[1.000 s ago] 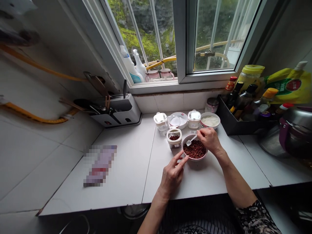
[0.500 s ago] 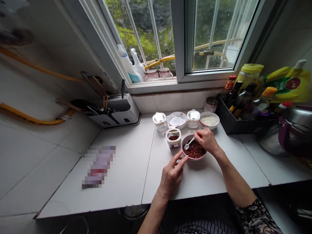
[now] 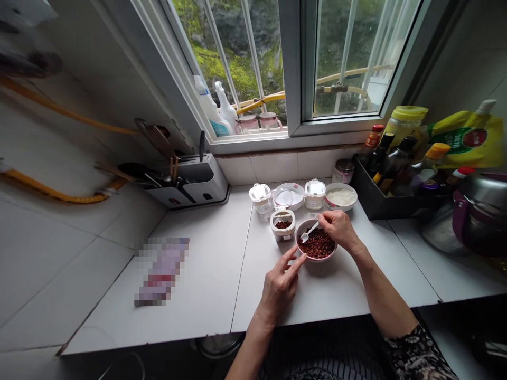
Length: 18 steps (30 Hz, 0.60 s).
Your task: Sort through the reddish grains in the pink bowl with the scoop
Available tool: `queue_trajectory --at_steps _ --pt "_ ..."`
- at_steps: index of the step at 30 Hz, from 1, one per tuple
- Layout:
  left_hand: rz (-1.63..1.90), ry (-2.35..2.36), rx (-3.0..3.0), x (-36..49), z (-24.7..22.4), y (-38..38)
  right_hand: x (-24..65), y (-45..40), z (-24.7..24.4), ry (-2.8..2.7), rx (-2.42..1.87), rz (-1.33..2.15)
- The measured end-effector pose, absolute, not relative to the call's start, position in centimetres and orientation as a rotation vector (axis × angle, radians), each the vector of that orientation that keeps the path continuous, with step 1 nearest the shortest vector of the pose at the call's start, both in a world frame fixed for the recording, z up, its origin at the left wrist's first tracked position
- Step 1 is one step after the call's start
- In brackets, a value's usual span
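Between thumb and fingers my right hand (image 3: 336, 228) pinches the handle of a small white spoon (image 3: 306, 237). The spoon's scoop lies at the left side of a bowl (image 3: 317, 259) filled with dark red dried grains that look like Sichuan peppercorns (image 3: 319, 245). My left hand (image 3: 280, 279) has its fingers stretched and apart, with fingertips touching the bowl's lower left rim. Close to the bowl's left side stands a small clear jar (image 3: 282, 232) with a raised lid and some of the same red grains inside.
Behind are two lidded clear jars (image 3: 260, 198) (image 3: 315, 194), a bowl of white powder (image 3: 289, 196) and a bowl of whitish contents (image 3: 341, 197). A black box of bottles (image 3: 386, 203) and a metal kettle (image 3: 439, 224) stand right. A utensil holder (image 3: 209, 182) and blurred packet (image 3: 164, 269) are left.
The view has shifted very slightly. My right hand with the spoon has moved a touch to the right; my left hand stays at the bowl's rim.
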<state>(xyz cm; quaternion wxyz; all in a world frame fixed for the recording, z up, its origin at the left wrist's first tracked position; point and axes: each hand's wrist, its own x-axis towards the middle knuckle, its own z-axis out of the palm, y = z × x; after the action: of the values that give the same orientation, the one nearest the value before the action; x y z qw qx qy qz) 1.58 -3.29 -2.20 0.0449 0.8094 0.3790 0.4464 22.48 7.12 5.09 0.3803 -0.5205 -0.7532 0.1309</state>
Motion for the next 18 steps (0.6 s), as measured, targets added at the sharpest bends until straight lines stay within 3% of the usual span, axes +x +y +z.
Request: queue_trajectory --at_steps 18 --pt "1.356 1.178 2.479 1.7 -2.35 -3.19 22.95 7.66 5.14 -1.535 -1.395 0.789"
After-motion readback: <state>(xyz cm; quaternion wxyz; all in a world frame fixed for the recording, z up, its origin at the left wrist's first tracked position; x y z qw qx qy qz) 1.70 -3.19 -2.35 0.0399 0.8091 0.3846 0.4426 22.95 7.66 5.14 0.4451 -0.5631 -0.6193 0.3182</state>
